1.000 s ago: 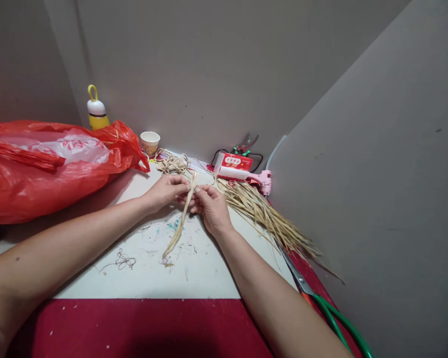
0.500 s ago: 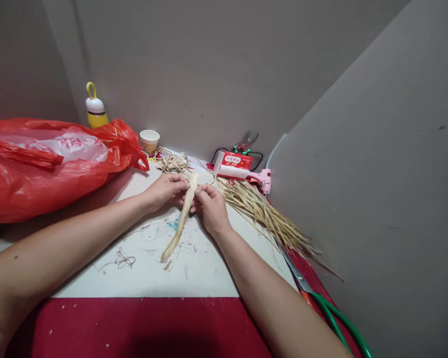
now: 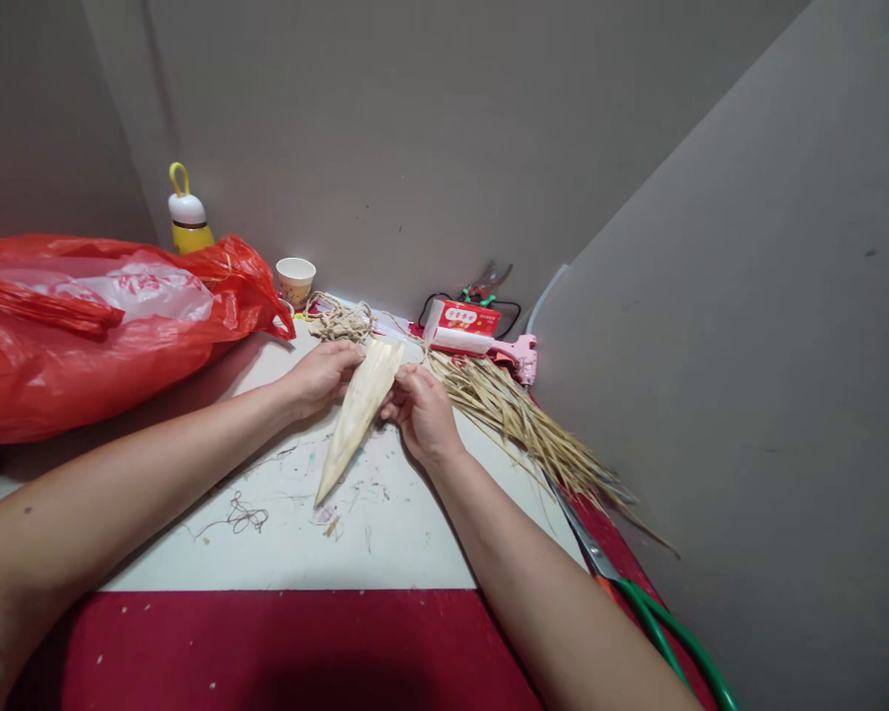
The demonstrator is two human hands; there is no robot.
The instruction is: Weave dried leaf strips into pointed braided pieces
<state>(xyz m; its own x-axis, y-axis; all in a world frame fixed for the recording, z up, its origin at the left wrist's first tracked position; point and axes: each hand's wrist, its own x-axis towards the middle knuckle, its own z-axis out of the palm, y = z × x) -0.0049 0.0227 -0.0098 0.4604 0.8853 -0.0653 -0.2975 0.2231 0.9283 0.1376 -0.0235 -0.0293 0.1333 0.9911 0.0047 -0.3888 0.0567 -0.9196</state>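
Observation:
A pale, dried corn husk (image 3: 360, 415) is spread flat between my two hands, its pointed tip toward me over the white board (image 3: 214, 563). My left hand (image 3: 324, 375) pinches its left edge near the wide far end. On the opposite edge, the fingers of my right hand (image 3: 424, 407) are closed on the husk. Beyond my hands lies a tangle of beige cord (image 3: 339, 321). A bundle of dry straw-coloured strips (image 3: 525, 420) rests to the right of my right hand.
A red plastic bag (image 3: 81, 365) fills the left side. Behind stand a yellow bottle (image 3: 191, 237) and a paper cup (image 3: 296, 281). A red tissue pack (image 3: 460, 326) and pink tool (image 3: 523, 357) sit at the back right. Green-handled scissors (image 3: 656, 612) lie along the right edge.
The husk, narrow and folded in lengthwise before, is now opened out into a wide, flat, pointed shape. My hands have drawn slightly apart while keeping hold of its edges.

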